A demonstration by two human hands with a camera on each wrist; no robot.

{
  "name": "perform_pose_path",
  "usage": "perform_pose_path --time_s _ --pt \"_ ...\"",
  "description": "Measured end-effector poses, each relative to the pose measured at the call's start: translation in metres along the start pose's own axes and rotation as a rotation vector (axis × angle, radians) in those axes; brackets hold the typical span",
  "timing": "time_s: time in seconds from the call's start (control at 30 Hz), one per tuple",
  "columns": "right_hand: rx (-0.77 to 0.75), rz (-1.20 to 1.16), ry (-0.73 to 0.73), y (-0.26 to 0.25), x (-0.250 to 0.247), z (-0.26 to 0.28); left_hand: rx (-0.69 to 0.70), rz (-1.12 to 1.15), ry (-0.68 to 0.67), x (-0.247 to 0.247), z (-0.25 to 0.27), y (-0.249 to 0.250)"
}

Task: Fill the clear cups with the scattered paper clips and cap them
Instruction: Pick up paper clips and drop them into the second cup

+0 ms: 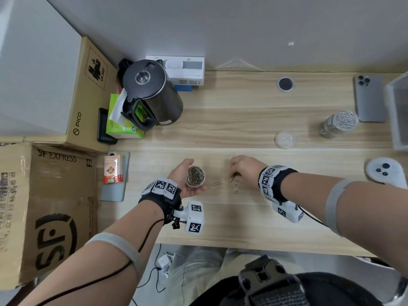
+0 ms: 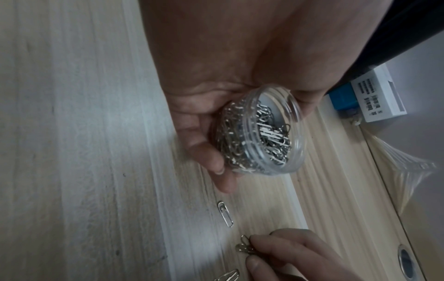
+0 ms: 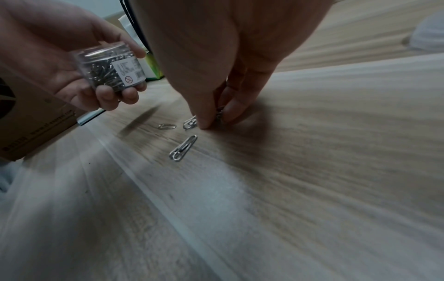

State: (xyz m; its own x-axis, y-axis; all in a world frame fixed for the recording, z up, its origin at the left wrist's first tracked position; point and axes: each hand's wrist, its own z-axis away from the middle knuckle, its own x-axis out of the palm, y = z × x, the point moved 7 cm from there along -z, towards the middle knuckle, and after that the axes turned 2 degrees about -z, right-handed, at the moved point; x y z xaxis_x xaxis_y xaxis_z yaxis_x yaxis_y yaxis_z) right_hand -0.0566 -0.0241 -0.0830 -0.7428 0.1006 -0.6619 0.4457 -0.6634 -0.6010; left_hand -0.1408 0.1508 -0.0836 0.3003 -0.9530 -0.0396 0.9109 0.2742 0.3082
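A: Left hand (image 1: 184,176)?
B: Curled round an open cup (image 1: 195,176), nearly full of clips, mouth up, held just above the bench (image 1: 242,217).

A: Right hand (image 1: 245,167)?
B: Fingertips down on the bench, pinching a small bunch of clips (image 2: 245,247) between thumb and fingers (image 3: 231,109).

A: Loose clips left?
B: Few. One single clip (image 1: 218,183) flat between both hands, long axis running roughly left to right, nearer the cup. A pair of clips (image 1: 236,188) just below the right fingertips, long axis pointing toward and away from the body.

A: Which way from pinch to cup?
B: Straight left, cup near. Probably a short lift and sideways carry over the single clip to the cup's mouth.

A: Nearer hand for the remaining clips?
B: Right, for the pair; single clip about midway, but left hand busy with the cup.

A: Anything else for the task?
B: Far right, a second cup (image 1: 339,123) packed with clips, seemingly capped. A loose clear lid (image 1: 285,139) near it, well apart from both hands.
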Motion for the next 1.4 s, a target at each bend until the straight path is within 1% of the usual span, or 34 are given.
perform_pose_path --time_s 0.17,0.37,0.5,0.7,1.03,1.2,1.3,1.4 --pt "0.027 0.027 -0.001 0.003 0.002 0.001 0.013 0.001 -0.001 0.001 -0.002 0.000" --pt "0.026 0.021 0.079 0.004 0.003 0.007 0.012 -0.006 0.005 0.004 -0.005 -0.001" --pt "0.044 0.067 0.049 0.004 0.003 0.009 0.007 -0.017 0.000 0.007 -0.007 -0.002" --pt "0.095 0.108 0.053 0.001 -0.001 0.008 0.002 -0.020 0.005 0.009 -0.010 -0.001" --pt "0.101 0.026 0.078 0.000 0.005 0.006 -0.001 -0.032 0.008 0.014 -0.011 0.000" --pt "0.129 -0.018 0.033 -0.002 0.001 0.006 -0.006 -0.027 -0.009 0.018 -0.010 0.001" --pt "0.123 -0.040 0.054 -0.005 0.001 0.006 -0.003 -0.025 -0.018 0.020 -0.009 0.001" --pt "0.194 -0.076 0.054 0.000 0.000 0.004 -0.002 -0.030 -0.022 0.022 -0.009 0.002"
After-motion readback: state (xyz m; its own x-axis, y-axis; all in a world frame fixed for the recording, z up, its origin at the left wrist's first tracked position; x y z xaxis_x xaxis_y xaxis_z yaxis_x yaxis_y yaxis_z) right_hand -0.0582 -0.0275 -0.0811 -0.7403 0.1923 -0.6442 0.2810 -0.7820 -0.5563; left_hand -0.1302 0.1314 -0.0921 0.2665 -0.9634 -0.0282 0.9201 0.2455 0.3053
